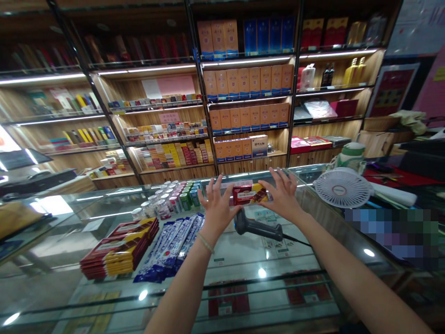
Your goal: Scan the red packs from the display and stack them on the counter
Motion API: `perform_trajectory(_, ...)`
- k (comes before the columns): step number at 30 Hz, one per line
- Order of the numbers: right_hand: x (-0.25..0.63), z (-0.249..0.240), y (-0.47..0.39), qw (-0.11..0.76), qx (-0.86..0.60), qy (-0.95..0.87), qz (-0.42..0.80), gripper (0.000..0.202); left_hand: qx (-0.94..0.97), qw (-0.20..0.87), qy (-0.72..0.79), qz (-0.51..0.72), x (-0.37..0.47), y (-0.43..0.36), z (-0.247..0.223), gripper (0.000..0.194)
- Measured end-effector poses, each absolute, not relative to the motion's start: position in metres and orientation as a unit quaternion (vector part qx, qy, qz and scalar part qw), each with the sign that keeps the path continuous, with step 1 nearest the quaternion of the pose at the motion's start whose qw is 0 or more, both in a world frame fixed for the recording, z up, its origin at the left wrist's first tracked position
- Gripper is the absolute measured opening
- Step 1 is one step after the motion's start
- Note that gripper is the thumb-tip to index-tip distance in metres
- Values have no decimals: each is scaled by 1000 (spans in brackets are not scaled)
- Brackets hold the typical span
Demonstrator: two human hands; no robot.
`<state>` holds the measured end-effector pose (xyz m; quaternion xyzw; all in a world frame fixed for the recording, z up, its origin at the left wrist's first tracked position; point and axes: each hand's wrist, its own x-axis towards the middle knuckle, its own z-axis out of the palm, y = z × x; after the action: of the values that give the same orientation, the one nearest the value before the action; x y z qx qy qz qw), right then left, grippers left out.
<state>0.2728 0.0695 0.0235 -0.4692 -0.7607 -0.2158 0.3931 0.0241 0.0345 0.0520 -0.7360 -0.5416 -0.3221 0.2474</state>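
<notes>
A small red and yellow chocolate packet (249, 194) is held up level between both hands, above the glass counter. My left hand (217, 204) pinches its left end between thumb and forefinger, the other fingers raised. At its right end my right hand (281, 192) grips it the same way. Just below the packet, a dark barcode scanner (259, 227) lies on the glass with its cable running right. Left of my left hand are blue stick packs (170, 246) in a row. Farther left sit stacked red and yellow chocolate packets (120, 246).
Small canisters and bottles (174, 197) stand behind the blue packs. A white fan (342, 188) and a green and white jug (352, 155) stand at the right. Shelves of boxes (248, 118) line the back wall.
</notes>
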Motion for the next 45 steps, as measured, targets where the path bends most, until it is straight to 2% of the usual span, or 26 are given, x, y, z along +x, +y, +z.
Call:
perform_trajectory(3,274,23,71,387,-477,-759,-218,68,-739,258,-535,-316,27,36,54,71)
perform_trajectory(18,332,58,93,284,-515,-760,-276,73,-786,303,-473,-258,81,67,90,47)
perform_trajectory(30,416,51,92,225,-543,-737,-333,74,-828,305,-417,-219,163,96,74,52)
perform_trajectory(45,415,12,132,99,-526,-782,-320,68,-842,234,-469,-128,178,134,44,46)
